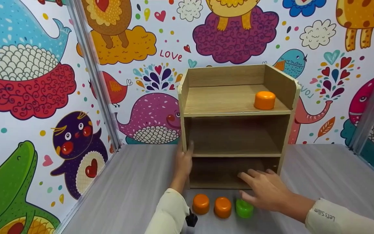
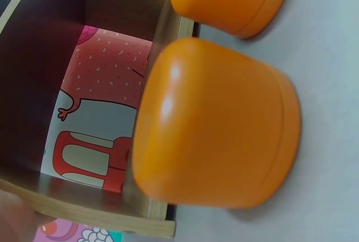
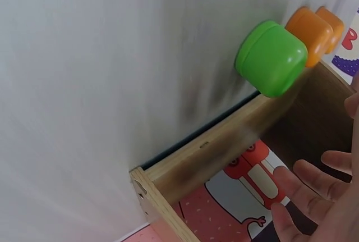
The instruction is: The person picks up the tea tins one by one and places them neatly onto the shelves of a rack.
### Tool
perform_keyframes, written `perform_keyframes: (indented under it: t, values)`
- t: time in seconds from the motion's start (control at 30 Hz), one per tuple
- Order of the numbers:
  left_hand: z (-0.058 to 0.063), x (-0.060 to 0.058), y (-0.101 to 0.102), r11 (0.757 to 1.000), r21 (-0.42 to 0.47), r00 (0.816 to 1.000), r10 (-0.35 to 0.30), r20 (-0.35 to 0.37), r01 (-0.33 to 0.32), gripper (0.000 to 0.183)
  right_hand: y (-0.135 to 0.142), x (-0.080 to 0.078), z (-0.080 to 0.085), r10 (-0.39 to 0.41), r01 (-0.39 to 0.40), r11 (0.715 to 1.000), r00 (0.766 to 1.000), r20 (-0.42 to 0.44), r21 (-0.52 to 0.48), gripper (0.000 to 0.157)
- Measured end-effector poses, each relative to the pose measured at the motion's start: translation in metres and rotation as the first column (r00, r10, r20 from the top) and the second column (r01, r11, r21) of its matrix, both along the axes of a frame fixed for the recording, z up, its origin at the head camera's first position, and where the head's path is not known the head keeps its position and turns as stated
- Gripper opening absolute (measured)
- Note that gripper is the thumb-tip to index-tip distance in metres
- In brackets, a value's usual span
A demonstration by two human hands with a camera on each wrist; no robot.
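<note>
While the left hand (image 1: 183,164) grips the left side edge of the wooden shelf unit (image 1: 219,100), the right hand (image 1: 268,187) — grip relaxed, fingers spread — is at the bottom compartment's right end. Nearby, a green cup (image 1: 244,210) stands on the surface (image 1: 141,182) before the unit's bottom front edge, two orange cups (image 1: 222,207) to its left; another orange cup (image 1: 265,100) sits near the top tier's front right corner.

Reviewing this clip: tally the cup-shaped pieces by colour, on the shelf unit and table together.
Orange cup-shaped pieces: 3
Green cup-shaped piece: 1
Total: 4
</note>
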State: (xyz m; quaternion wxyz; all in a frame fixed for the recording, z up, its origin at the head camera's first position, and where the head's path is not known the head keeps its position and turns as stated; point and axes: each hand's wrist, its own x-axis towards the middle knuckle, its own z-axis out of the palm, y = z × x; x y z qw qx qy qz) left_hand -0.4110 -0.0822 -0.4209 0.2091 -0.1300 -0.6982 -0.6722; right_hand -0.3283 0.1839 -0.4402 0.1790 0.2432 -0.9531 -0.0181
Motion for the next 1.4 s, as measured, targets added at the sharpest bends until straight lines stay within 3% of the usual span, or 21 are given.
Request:
perform_keyframes:
  t: [0.33,0.7,0.9,1.07,1.3,1.4]
  values:
    - [-0.001,-0.001,0.000,1.000,-0.001,1.000,0.016,-0.001,-0.016,0.061,0.002,0.000,-0.014,0.042,-0.042,0.999,0.999,0.005,0.001,0.062]
    - [-0.002,-0.002,0.000,1.000,-0.001,1.000,0.018,0.004,-0.018,0.061,0.003,0.002,-0.027,0.085,-0.085,0.996,0.996,0.006,-0.021,0.046]
    - [-0.002,-0.002,0.001,0.999,0.021,0.999,-0.023,-0.026,0.024,0.060,0.004,0.002,-0.032,0.075,-0.074,0.997,0.994,0.075,-0.018,0.041]
    - [-0.003,-0.004,0.000,1.000,0.005,0.999,-0.023,-0.045,0.023,0.060,0.006,0.002,-0.038,0.064,-0.064,0.998,0.992,0.111,-0.004,0.047]
    - [-0.025,-0.030,-0.001,1.000,0.026,0.999,-0.002,-0.038,0.003,0.060,0.006,0.003,-0.043,0.049,-0.048,0.999,0.990,0.132,-0.006,0.055]
    - [-0.027,-0.032,0.000,1.000,0.026,0.999,0.009,-0.045,-0.008,0.061,0.006,0.002,-0.045,0.051,-0.051,0.999,0.991,0.126,-0.006,0.054]
